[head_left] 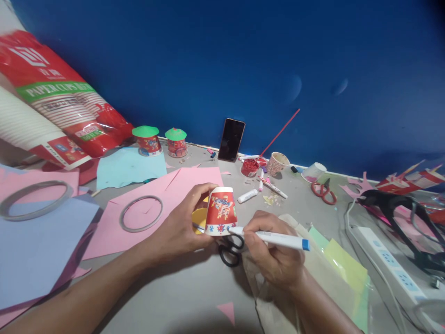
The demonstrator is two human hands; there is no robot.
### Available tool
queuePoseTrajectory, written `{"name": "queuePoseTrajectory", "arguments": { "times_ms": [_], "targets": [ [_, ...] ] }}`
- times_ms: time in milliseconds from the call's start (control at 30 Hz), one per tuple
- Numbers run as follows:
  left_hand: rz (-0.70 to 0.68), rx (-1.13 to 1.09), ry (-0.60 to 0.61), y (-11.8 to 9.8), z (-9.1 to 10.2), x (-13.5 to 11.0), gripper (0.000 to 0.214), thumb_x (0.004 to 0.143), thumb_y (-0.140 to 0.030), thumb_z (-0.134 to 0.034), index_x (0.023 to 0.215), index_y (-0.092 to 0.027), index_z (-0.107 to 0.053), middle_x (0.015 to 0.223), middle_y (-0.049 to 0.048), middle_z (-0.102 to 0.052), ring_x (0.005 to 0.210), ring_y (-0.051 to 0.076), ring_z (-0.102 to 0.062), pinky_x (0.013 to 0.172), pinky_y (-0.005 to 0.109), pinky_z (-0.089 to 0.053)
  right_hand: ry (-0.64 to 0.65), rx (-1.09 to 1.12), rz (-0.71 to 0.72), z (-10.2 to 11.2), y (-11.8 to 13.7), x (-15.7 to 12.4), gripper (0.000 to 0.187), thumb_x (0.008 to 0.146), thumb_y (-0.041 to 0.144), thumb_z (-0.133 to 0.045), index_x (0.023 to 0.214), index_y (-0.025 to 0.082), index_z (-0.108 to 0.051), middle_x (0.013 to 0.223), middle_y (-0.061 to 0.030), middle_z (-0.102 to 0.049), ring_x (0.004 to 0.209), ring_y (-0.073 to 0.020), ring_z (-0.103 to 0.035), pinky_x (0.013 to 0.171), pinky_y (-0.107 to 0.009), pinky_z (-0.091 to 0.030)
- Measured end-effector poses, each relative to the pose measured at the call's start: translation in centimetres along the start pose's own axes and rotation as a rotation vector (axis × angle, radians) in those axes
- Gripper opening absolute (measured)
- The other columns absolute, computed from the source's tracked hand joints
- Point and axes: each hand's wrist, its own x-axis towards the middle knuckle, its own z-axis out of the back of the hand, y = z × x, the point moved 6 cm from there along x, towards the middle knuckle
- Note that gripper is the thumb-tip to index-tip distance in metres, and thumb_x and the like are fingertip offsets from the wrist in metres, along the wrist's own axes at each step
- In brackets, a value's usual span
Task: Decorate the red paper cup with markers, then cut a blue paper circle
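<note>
My left hand (pixel 193 215) is closed around a red and white paper cup (pixel 222 206), held upside down with its wide rim at the bottom. Small blue and red flower marks run along the white band near that rim. A white marker with a blue end (pixel 283 240) is gripped in my right hand (pixel 269 246), and its tip touches or nearly touches the band. Behind and below the cup lie black-handled scissors (pixel 229 255), partly hidden, beside something yellow (pixel 200 218) that the left hand mostly covers.
Two cups with green paper tops (pixel 146 139) stand at the back left by a bag of paper cups (pixel 62 93). A phone (pixel 232 139) leans on the blue wall. Tape rings (pixel 141 213) rest on coloured paper. Red scissors (pixel 323 191) and a power strip (pixel 387 257) are right.
</note>
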Motion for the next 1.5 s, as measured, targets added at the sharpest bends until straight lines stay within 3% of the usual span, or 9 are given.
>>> {"name": "queuePoseTrajectory", "arguments": {
  "times_ms": [267,367,500,800,933,1033,1267,1367,1500],
  "targets": [
    [0.015,-0.037,-0.001,-0.3,0.0,0.1,0.077,0.076,-0.026,-0.087,0.146,-0.029,-0.055,0.153,0.0123,-0.065,0.145,0.037,-0.065,0.122,0.049,-0.056,-0.110,0.021,-0.041,0.8,-0.6,-0.7,0.017,0.095,0.010,-0.064,0.085,0.023,-0.068,0.066,0.0024,-0.070,0.054,-0.0145,-0.065,0.053,-0.026,-0.048],
    [0.018,-0.060,0.010,0.0,0.1,0.1,0.081,0.076,-0.023,-0.089,0.149,-0.030,-0.054,0.155,0.0110,-0.065,0.151,0.037,-0.061,0.126,0.049,-0.053,-0.171,-0.030,-0.070,1.3,-1.3,-1.4,0.013,0.102,0.014,-0.065,0.098,0.024,-0.073,0.075,0.0006,-0.076,0.060,-0.0163,-0.070,0.059,-0.028,-0.054],
    [0.038,-0.174,0.010,0.9,0.0,0.0,0.087,0.078,-0.026,-0.094,0.153,-0.032,-0.052,0.162,0.0119,-0.061,0.157,0.037,-0.056,0.130,0.050,-0.049,-0.144,-0.118,-0.102,1.3,-1.9,-1.3,0.017,0.107,0.018,-0.061,0.119,0.024,-0.073,0.083,-0.0025,-0.080,0.065,-0.0185,-0.075,0.065,-0.030,-0.060],
    [0.103,-0.305,-0.024,1.4,-0.1,0.2,0.090,0.075,-0.042,-0.102,0.149,-0.031,-0.052,0.161,0.0165,-0.062,0.154,0.041,-0.059,0.125,0.055,-0.054,-0.056,-0.149,0.012,0.2,-1.2,-0.4,0.022,0.098,0.017,-0.076,0.117,0.027,-0.071,0.083,-0.0001,-0.081,0.065,-0.0186,-0.076,0.064,-0.029,-0.061],
    [0.106,-0.293,-0.035,1.4,0.0,0.2,0.089,0.076,-0.047,-0.101,0.149,-0.032,-0.051,0.160,0.0154,-0.062,0.152,0.040,-0.061,0.120,0.051,-0.058,-0.076,-0.102,0.025,1.1,-0.8,-0.3,0.014,0.109,0.023,-0.063,0.118,0.024,-0.074,0.082,-0.0030,-0.079,0.066,-0.0196,-0.074,0.063,-0.031,-0.059],
    [0.114,-0.281,-0.032,1.5,0.0,0.1,0.091,0.075,-0.048,-0.102,0.148,-0.032,-0.050,0.161,0.0156,-0.061,0.152,0.040,-0.061,0.118,0.049,-0.060,-0.079,-0.005,0.093,1.5,0.1,-0.1,0.027,0.116,0.032,-0.052,0.115,0.022,-0.077,0.076,-0.0039,-0.076,0.064,-0.0207,-0.071,0.061,-0.033,-0.057],
    [0.161,-0.401,-0.016,1.9,-0.2,0.1,0.093,0.073,-0.044,-0.104,0.147,-0.035,-0.048,0.156,0.0142,-0.064,0.142,0.040,-0.069,0.106,0.046,-0.066,-0.208,0.043,-0.102,1.6,-2.0,-1.5,0.013,0.110,0.024,-0.062,0.111,0.024,-0.074,0.082,-0.0027,-0.078,0.064,-0.0181,-0.070,0.059,-0.029,-0.055],
    [0.195,-0.497,-0.018,2.0,-0.2,0.1,0.095,0.069,-0.044,-0.105,0.146,-0.035,-0.049,0.158,0.0144,-0.065,0.141,0.043,-0.069,0.107,0.049,-0.066,-0.182,0.012,-0.170,1.4,-2.6,-1.5,0.018,0.109,0.018,-0.060,0.122,0.025,-0.072,0.086,-0.0022,-0.081,0.065,-0.0171,-0.072,0.061,-0.028,-0.057],
    [0.250,-0.537,-0.015,1.7,-0.3,-0.1,0.096,0.067,-0.043,-0.105,0.146,-0.035,-0.050,0.153,0.0124,-0.068,0.139,0.044,-0.069,0.107,0.053,-0.065,-0.101,-0.069,-0.101,0.7,-1.9,-0.7,0.014,0.103,0.018,-0.071,0.113,0.026,-0.070,0.088,0.0001,-0.080,0.070,-0.0166,-0.076,0.067,-0.026,-0.059]
  ]
}}
